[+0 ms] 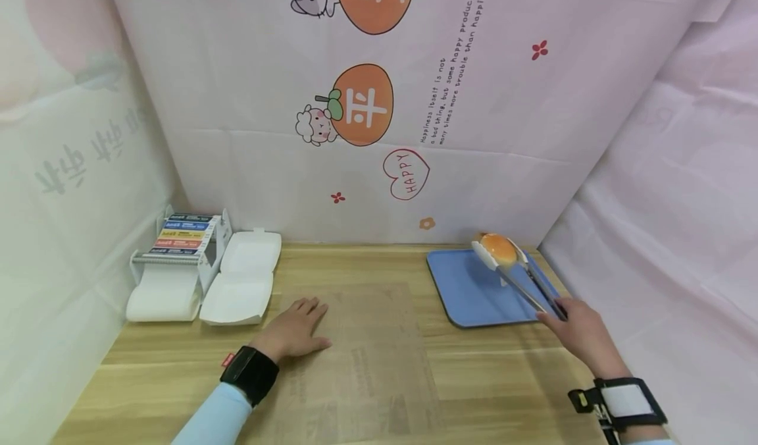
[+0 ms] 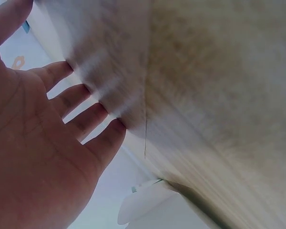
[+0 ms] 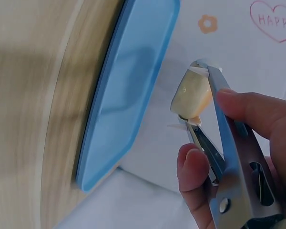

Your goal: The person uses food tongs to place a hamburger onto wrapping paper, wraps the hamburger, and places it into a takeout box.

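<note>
My right hand grips a pair of metal tongs with pale tips. Between those tips a golden-topped bun is pinched, raised above the blue tray. From the right wrist view, the bun's pale side shows, and the thumb presses one arm of the tongs. My left hand lies palm down with its fingers spread at the left edge of a thin brownish sheet on the table. In the left wrist view its fingertips touch the sheet's surface.
At the back left stands a white rack with several coloured boxes and a white roll. Beside it sits an opened white lidded box. Printed cloth walls enclose the wooden table at the back and sides.
</note>
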The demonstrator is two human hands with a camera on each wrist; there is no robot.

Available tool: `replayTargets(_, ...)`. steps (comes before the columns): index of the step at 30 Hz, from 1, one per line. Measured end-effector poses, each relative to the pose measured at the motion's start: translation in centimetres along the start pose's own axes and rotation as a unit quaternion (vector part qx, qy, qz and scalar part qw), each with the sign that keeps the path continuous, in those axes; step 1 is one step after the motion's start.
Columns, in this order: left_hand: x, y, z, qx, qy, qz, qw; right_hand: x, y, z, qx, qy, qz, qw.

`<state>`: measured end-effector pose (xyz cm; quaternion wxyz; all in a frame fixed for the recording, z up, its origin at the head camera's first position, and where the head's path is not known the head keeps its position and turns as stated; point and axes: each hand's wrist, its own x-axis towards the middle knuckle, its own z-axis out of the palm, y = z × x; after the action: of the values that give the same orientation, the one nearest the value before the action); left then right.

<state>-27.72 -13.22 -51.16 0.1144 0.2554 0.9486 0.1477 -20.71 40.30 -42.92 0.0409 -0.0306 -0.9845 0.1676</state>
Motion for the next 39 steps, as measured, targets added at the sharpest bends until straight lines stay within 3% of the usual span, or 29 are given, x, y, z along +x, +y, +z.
replayTargets(8, -0.2, 0.1, -0.2, -0.003, -0.001, -0.002, 1.0, -1.8, -3.1, 1.3, -0.006, 0.022, -0.07, 0.9972)
replayTargets(16, 0.0, -0.3, 0.0, 0.003, 0.003, 0.003, 1.0, -3.4, -6.1, 2.8, 0.024, -0.012, -0.08, 0.9964)
replayTargets(32, 0.0, -0.2, -1.2, 0.014, 0.018, -0.019, 0.9996, -5.4, -9.1, 5.2, 0.055, 0.013, -0.142, 0.9883)
replayTargets(39, -0.8, -0.1, -0.7, 0.031, 0.037, -0.004, 0.9988, -6.2, -10.1, 6.0, 0.073, 0.034, -0.173, 0.9817)
